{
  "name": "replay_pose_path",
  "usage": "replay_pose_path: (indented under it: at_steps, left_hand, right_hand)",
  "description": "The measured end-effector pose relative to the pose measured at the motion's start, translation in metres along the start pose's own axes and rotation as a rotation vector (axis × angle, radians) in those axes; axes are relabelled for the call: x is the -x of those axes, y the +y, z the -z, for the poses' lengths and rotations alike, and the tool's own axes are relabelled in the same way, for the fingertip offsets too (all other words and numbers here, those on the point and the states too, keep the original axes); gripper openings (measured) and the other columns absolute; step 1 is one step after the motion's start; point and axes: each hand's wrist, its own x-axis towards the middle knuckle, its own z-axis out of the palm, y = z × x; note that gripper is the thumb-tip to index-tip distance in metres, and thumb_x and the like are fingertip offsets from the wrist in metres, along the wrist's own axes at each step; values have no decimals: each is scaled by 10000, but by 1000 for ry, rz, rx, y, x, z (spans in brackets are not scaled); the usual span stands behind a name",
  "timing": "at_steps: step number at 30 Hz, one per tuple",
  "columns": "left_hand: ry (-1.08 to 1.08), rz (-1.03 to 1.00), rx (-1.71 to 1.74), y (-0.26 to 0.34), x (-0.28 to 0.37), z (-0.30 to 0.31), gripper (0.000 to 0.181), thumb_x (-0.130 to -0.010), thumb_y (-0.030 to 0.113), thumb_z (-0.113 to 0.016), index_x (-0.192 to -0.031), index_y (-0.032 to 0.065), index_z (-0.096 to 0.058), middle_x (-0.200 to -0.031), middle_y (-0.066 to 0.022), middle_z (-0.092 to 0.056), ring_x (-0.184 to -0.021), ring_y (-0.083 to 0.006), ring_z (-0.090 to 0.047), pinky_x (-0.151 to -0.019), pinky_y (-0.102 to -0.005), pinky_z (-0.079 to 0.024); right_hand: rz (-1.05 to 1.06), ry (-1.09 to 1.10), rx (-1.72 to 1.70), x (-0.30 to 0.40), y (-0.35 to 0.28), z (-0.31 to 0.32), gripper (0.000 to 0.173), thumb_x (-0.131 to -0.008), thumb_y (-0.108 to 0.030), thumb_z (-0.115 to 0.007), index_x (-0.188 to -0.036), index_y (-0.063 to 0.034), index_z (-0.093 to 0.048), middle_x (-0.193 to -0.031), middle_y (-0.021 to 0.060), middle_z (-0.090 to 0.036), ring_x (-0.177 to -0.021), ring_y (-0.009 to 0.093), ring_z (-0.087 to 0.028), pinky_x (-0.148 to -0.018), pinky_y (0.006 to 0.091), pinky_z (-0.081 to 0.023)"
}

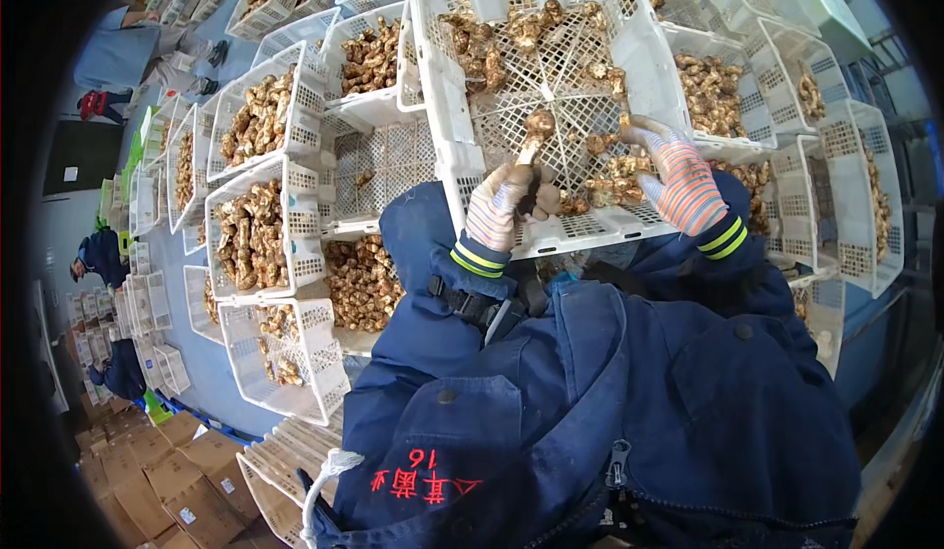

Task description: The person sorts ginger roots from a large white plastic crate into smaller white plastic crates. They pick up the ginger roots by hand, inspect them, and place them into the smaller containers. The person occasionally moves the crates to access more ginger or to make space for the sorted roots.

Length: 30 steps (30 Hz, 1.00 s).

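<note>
A white plastic crate (464,125) with a lattice floor lies before me, tilted against my lap. My left hand (495,206), in a striped knit glove, grips the pale stem of a brown-capped mushroom (540,124), its cap pointing away from me. Dark and greyish lumps (544,199) show beside those fingers, too unclear to name. My right hand (682,177), gloved alike, is inside the crate's right side, thumb and fingers apart around a loose group of mushrooms (619,180). More mushrooms (526,31) lie along the far side, with another cluster (476,51) at the far left.
Mushroom-filled white crates stand at left (254,232) and right (712,95). One crate (387,154) beside my left arm holds a single small piece. Cardboard boxes (169,475) are stacked at lower left. Several other people (110,51) are farther off at the left.
</note>
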Motion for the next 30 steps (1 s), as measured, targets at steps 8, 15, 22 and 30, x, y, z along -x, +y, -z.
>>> replay_pose_path:
  at_steps: [8,15,22,30]
  left_hand:
    - [-86,-2,-289,-2,3,-5,356,-881,214,-636,-1132,-24,-557,-885,-61,-644,-722,-91,-597,-630,-203,-474]
    - [-108,-34,-309,-3,2,0,402,-926,372,-550,-1070,-2,-585,-776,-29,-620,-634,-84,-566,-566,-204,-452]
    - [-123,121,-212,10,13,9,277,-908,269,-593,-932,-6,-595,-739,-44,-617,-643,-102,-555,-591,-218,-438]
    - [279,-230,-93,110,-38,52,794,-837,648,-491,-1282,-7,-433,-1088,-193,-597,-899,-254,-627,-743,-361,-526]
  right_hand:
    - [-96,-125,-946,-38,-26,-29,533,-875,-145,-575,-1358,-8,-396,-1252,123,-525,-1045,149,-532,-899,292,-439]
    - [30,-214,-709,-52,-31,-38,458,-857,-86,-563,-1304,-35,-477,-1142,125,-597,-990,160,-590,-870,292,-471]
    - [-261,-221,-318,-50,60,-22,420,-873,-177,-563,-1265,-38,-504,-1114,161,-613,-991,263,-596,-870,330,-465]
    - [-263,-350,221,-61,60,-31,393,-859,-320,-505,-1174,-89,-547,-1110,165,-612,-993,342,-594,-854,420,-468]
